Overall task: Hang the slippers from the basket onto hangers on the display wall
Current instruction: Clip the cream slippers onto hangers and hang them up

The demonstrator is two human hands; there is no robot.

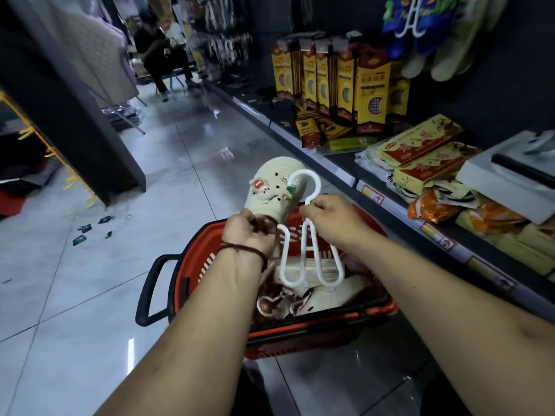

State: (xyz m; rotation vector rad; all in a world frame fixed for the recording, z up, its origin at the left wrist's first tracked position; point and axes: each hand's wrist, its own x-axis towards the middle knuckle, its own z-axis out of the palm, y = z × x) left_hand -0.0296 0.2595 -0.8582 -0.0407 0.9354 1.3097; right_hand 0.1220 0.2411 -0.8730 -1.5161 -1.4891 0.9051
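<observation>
Cream, foam-like slipper [274,187] with charms on its upper was held above the red basket [192,265], toe pointing away. The left hand [246,232] was curled round its heel end. The right hand [333,220] pinched the white plastic hanger [306,253] at the neck below the hook, its two loops hanging over the basket. Further slippers [336,292] lay inside. The slipper was judged light, somewhat flexible and not fragile; the heel opening offers the surest hold. The hanger appeared thin and springy, best gripped at the neck.
</observation>
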